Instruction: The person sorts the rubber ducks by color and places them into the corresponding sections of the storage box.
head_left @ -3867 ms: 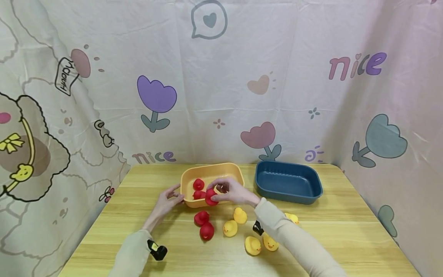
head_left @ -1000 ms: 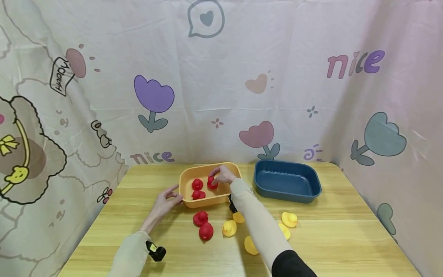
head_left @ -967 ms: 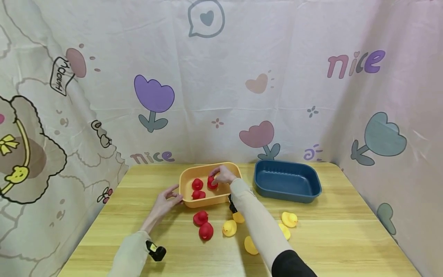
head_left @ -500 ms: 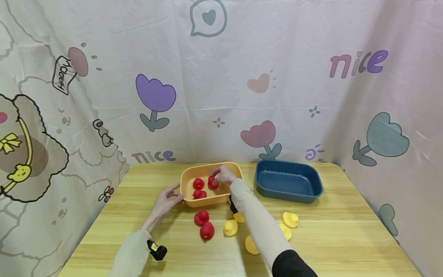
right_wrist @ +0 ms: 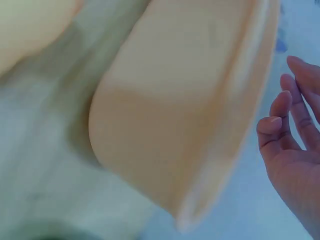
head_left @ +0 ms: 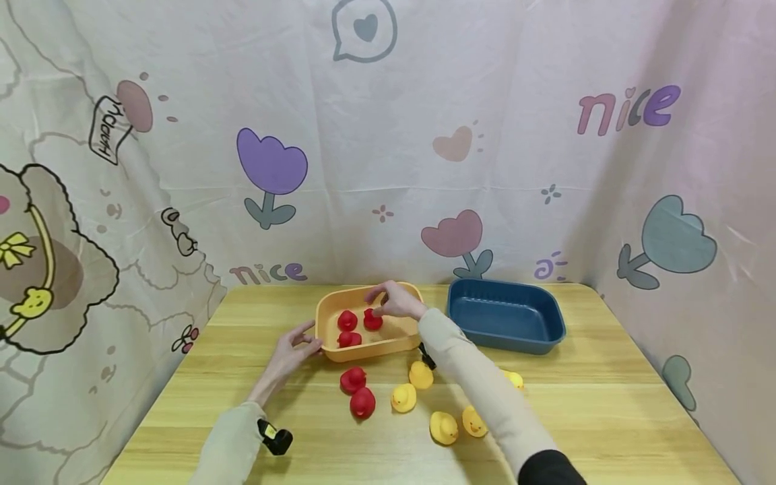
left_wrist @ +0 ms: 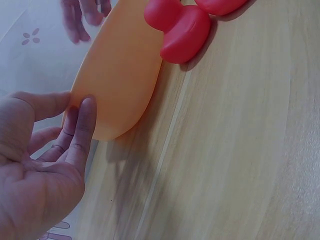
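My left hand [head_left: 291, 353] pinches the near left corner of an orange plastic tray [head_left: 378, 348]; the left wrist view shows the thumb and fingers on its rim [left_wrist: 82, 65]. Inside that tray sit three red rubber ducks, one at the back left [head_left: 347, 320], one near the front [head_left: 349, 339] and one further right [head_left: 372, 320]. Just over the rightmost duck is my right hand [head_left: 398, 300], its fingers loosely bent and holding nothing in the right wrist view. Two more red ducks [head_left: 353, 380] touch on the table in front of the tray.
A dark blue tray [head_left: 506, 342] stands to the right of the orange one. Several yellow rubber ducks [head_left: 403, 398] are spread over the table [head_left: 606, 417] at centre and right, one partly behind the right sleeve [head_left: 485, 377]. A patterned cloth [head_left: 388, 168] hangs behind.
My right hand carried a red duck into the orange tray, set it down beside the other two, and has now let go and risen slightly to the right. The left hand has stayed at the corner.
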Motion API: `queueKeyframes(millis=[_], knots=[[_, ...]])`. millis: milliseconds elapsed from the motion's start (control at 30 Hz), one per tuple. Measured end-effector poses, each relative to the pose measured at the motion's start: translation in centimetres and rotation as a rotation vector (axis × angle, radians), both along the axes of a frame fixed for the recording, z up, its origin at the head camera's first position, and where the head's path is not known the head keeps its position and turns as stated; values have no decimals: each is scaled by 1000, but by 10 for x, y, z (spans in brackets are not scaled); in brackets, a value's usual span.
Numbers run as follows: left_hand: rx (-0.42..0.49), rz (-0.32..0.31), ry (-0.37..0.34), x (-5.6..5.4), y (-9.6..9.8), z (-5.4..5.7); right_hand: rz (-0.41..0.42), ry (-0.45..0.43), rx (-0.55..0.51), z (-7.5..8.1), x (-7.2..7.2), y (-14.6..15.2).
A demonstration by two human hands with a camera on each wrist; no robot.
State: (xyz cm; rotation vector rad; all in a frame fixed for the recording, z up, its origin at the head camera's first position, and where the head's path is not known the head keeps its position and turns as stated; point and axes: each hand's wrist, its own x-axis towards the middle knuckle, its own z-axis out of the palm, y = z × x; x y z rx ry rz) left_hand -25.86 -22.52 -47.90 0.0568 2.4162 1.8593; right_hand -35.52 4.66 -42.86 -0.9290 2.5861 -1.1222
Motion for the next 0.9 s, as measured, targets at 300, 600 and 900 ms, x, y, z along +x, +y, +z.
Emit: queueKeyframes(millis=[300, 600, 900], knots=[[11, 6, -1, 4, -2, -3, 276, 106, -8, 7, 67, 20], [41, 0, 15, 4, -4, -5, 396, 41, 15, -5, 104, 19], [43, 1, 14, 0, 0, -5, 437, 56, 21, -13, 112, 13]])
